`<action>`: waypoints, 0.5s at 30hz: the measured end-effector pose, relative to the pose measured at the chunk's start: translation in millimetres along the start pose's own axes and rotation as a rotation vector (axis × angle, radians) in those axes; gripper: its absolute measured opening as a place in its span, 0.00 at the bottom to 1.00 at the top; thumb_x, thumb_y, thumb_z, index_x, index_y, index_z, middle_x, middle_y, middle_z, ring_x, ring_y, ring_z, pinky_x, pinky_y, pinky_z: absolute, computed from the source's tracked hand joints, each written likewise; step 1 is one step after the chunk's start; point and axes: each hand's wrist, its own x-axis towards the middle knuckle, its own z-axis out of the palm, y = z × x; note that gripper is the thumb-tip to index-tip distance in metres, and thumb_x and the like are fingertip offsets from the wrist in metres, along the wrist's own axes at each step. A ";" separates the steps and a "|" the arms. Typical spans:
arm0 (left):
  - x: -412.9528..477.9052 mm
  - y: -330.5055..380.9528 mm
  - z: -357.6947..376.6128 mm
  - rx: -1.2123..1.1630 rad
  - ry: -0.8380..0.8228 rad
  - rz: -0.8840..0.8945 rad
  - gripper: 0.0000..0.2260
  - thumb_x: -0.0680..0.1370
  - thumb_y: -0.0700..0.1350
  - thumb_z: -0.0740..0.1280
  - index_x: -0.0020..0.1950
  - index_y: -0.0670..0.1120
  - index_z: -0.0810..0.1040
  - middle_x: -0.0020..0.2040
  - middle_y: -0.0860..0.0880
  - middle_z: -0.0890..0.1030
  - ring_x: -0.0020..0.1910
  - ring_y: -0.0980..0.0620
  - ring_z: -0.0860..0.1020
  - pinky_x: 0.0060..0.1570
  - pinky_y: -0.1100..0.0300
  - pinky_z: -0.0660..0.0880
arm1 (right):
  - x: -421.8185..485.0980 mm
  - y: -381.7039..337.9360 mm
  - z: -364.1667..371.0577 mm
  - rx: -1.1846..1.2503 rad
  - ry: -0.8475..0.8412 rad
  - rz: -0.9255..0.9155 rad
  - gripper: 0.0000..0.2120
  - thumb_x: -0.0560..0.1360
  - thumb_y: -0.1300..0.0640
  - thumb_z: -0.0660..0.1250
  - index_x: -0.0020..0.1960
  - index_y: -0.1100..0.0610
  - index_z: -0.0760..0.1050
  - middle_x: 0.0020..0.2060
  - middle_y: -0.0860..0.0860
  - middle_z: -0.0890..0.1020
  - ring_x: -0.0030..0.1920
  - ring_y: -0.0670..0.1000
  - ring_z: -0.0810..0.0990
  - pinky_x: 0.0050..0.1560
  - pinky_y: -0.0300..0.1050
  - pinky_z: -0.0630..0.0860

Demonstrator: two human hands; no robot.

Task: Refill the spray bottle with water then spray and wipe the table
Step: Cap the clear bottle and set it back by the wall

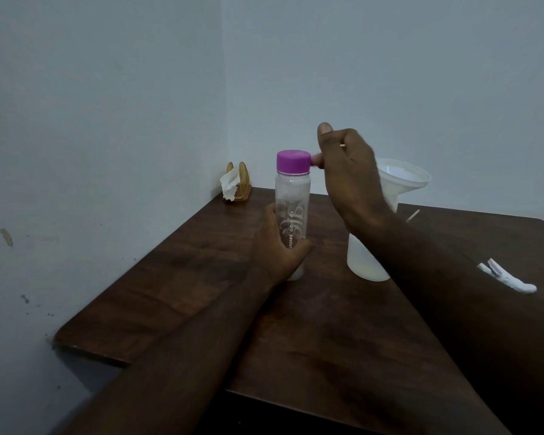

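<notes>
**Table** (176,277), one. Dark wood grain, matte, rounded corners, set into a wall corner.

**Water bottle** (292,189), one. This is the landmark for every entry below. Clear plastic cylinder with white lettering, standing upright on the table.

**Cap** (293,161), one. Purple, round and smooth, seated on top of the water bottle.

**Spray bottle** (363,259), one. Translucent white tapered body, standing just right of the water bottle, partly hidden by your right forearm.

**Funnel** (402,180), one. White plastic with a wide flared mouth, seated in the spray bottle's neck, to the right of the cap.

**Spray head** (506,277), one. White, lying on its side, well to the right of the water bottle.

**Stick** (413,215), one. Thin and pale, lying on the table to the right of the water bottle, beyond the funnel.

**Napkin holder** (241,180), one. Gold ribbed arches holding one crumpled white tissue (228,186), behind and left of the water bottle.

**Hands**, two. Your left hand (278,246) wraps around the lower body of the water bottle. Your right hand (349,171) is at cap height with its fingers curled and one fingertip against the cap's right side. Whether it grips anything, you cannot tell.
</notes>
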 end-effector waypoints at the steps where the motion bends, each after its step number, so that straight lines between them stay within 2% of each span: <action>1: -0.3 -0.5 1.2 -0.024 -0.001 -0.009 0.32 0.70 0.42 0.74 0.71 0.44 0.63 0.59 0.52 0.74 0.54 0.59 0.74 0.53 0.74 0.72 | -0.1 0.8 -1.4 0.023 0.069 -0.018 0.16 0.82 0.45 0.58 0.49 0.58 0.73 0.40 0.52 0.80 0.40 0.47 0.77 0.43 0.43 0.74; 2: 0.1 -3.4 2.7 -0.036 -0.007 -0.014 0.32 0.70 0.43 0.74 0.70 0.45 0.63 0.59 0.51 0.75 0.55 0.57 0.75 0.54 0.68 0.74 | -0.8 1.7 -2.2 0.040 0.112 -0.031 0.16 0.82 0.46 0.59 0.47 0.59 0.72 0.36 0.52 0.77 0.38 0.48 0.76 0.42 0.45 0.74; 4: 0.8 -5.3 4.2 -0.030 -0.017 -0.011 0.32 0.69 0.43 0.74 0.70 0.44 0.64 0.59 0.49 0.75 0.55 0.56 0.76 0.51 0.70 0.72 | -2.2 3.2 -1.6 0.036 0.117 -0.044 0.14 0.82 0.48 0.60 0.47 0.58 0.72 0.36 0.52 0.76 0.37 0.47 0.75 0.43 0.45 0.76; 6: 1.8 -6.3 4.9 -0.028 -0.013 0.003 0.32 0.69 0.43 0.74 0.70 0.44 0.64 0.60 0.49 0.75 0.56 0.56 0.76 0.49 0.74 0.69 | -3.4 2.4 -0.3 0.039 0.054 -0.042 0.12 0.82 0.48 0.60 0.51 0.57 0.73 0.39 0.48 0.78 0.40 0.43 0.77 0.44 0.37 0.75; 8: 2.3 -6.6 4.5 -0.040 -0.017 0.011 0.32 0.69 0.43 0.74 0.70 0.44 0.63 0.60 0.49 0.75 0.56 0.56 0.76 0.50 0.72 0.70 | -4.4 -1.0 1.0 0.030 -0.040 -0.015 0.15 0.83 0.46 0.58 0.60 0.56 0.73 0.43 0.43 0.78 0.43 0.39 0.77 0.42 0.29 0.73; 10: 2.5 -6.7 4.1 -0.059 -0.032 0.003 0.33 0.69 0.44 0.74 0.70 0.44 0.63 0.60 0.49 0.76 0.56 0.55 0.76 0.53 0.67 0.73 | -6.1 -2.8 3.3 0.025 -0.117 0.015 0.18 0.83 0.45 0.56 0.65 0.55 0.72 0.46 0.43 0.78 0.46 0.39 0.76 0.45 0.30 0.71; 12: 2.8 -6.2 4.4 -0.086 -0.008 -0.011 0.33 0.68 0.46 0.73 0.70 0.43 0.64 0.59 0.48 0.76 0.54 0.56 0.76 0.52 0.70 0.72 | -9.4 -2.7 6.4 0.020 -0.077 0.005 0.17 0.83 0.45 0.57 0.60 0.55 0.74 0.44 0.44 0.78 0.45 0.41 0.77 0.45 0.32 0.72; 15: 2.6 -5.4 3.8 -0.133 0.021 -0.059 0.33 0.66 0.49 0.70 0.69 0.43 0.65 0.57 0.49 0.76 0.51 0.60 0.77 0.47 0.73 0.72 | -12.9 -1.2 8.8 0.076 0.107 -0.015 0.13 0.82 0.47 0.60 0.47 0.56 0.71 0.34 0.45 0.75 0.37 0.44 0.76 0.39 0.36 0.73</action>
